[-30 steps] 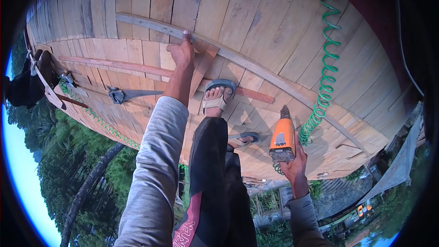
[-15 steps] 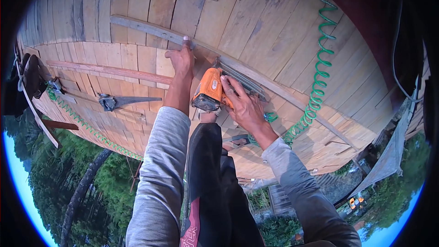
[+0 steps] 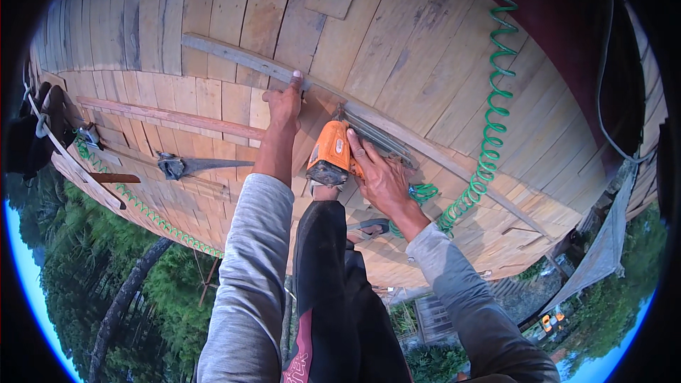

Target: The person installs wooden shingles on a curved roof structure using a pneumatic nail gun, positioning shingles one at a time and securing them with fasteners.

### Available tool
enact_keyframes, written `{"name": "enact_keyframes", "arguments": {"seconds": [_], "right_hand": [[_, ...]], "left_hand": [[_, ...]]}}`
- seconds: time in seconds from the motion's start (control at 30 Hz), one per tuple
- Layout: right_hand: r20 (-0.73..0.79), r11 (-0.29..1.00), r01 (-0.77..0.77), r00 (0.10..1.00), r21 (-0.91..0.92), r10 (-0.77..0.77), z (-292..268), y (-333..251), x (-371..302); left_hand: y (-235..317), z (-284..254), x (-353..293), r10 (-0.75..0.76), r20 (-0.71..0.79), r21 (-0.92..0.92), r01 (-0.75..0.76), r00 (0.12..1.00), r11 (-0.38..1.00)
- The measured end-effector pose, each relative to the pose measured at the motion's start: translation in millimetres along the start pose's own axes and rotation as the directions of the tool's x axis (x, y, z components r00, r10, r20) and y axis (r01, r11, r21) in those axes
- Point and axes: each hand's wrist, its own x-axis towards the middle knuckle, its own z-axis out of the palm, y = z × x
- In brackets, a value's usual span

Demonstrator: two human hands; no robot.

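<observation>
My right hand [image 3: 386, 181] is wrapped round an orange nail gun [image 3: 330, 149]. Its nose points away from me and meets the near edge of a long wooden batten [image 3: 440, 147], and its slanted nail magazine [image 3: 379, 135] lies alongside. To the left, my left hand [image 3: 285, 108] is closed, with the thumb stretched onto the batten and the other fingers folded beside it. The batten runs slantwise across rows of pale wooden shingles [image 3: 386, 42]. What the folded left fingers touch underneath is hidden.
A green coiled air hose [image 3: 493, 128] hangs at the right. On the left lie a reddish wood strip [image 3: 163, 108], a dark-handled hatchet-like tool [image 3: 172, 164] and a second green hose [image 3: 159, 221]. My sandalled foot [image 3: 372, 228] stands on the sloping shingles; trees and ground show below the roof edge.
The whole view has shifted slightly, so the roof sits a little lower and to the right. Both hands keep their places on the batten and nail gun; my right fingers lie closer together.
</observation>
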Motion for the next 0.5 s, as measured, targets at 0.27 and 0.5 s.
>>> {"name": "enact_keyframes", "arguments": {"seconds": [0.27,0.5], "right_hand": [[0.165,1.000,-0.007,0.986,0.026,0.003,-16,-1,25],[0.113,1.000,-0.013,0.993,-0.003,0.013,-8,-8,23]], "left_hand": [[-8,0,2,0.024,-0.028,-0.046,-0.025,0.999,0.999],[-14,2,10,0.065,-0.145,-0.022,-0.069,0.987,0.997]]}}
